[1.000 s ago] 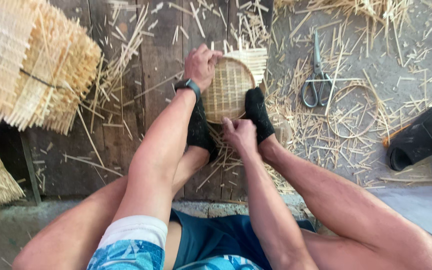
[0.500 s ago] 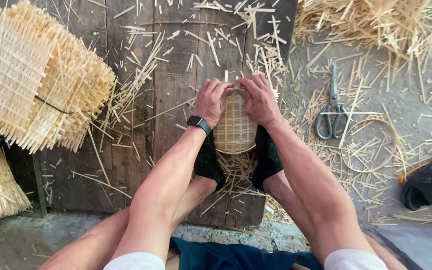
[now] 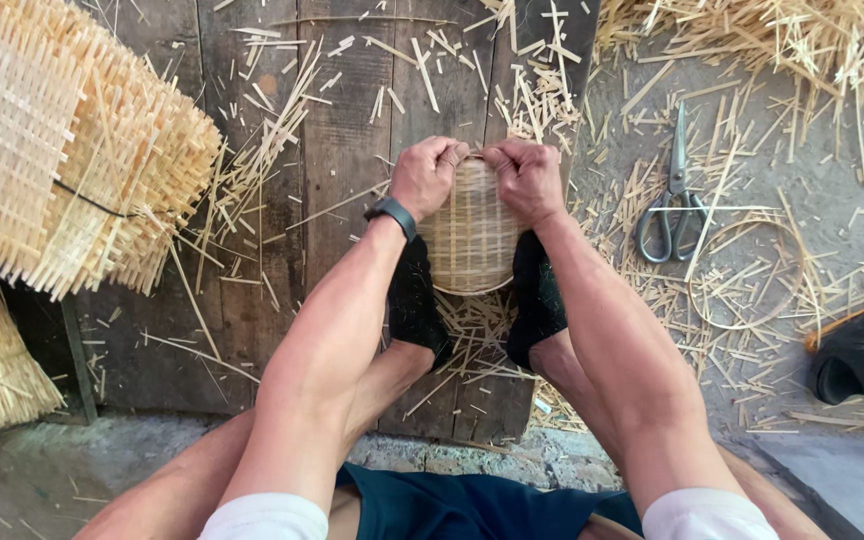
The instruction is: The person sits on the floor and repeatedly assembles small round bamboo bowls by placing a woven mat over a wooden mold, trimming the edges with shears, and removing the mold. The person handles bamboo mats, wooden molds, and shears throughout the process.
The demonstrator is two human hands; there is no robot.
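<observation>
Weathered planks [image 3: 282,200] strewn with bamboo slivers carry a small woven basket [image 3: 470,240], clamped between two black-socked feet at scene centre. Its long axis runs near to far, its far rim pointing away from the person. Left hand [image 3: 426,177] and right hand [image 3: 524,178] both clench that far rim, equally near, almost touching. Scissors [image 3: 674,200] lie well right.

- Left hand [image 3: 428,176], dark band on its wrist, is curled into a fist, knuckles up.
- Right hand [image 3: 526,178] is curled likewise, just beside it, thumbs nearly meeting.
- Both bare forearms reach forward between the knees.
</observation>
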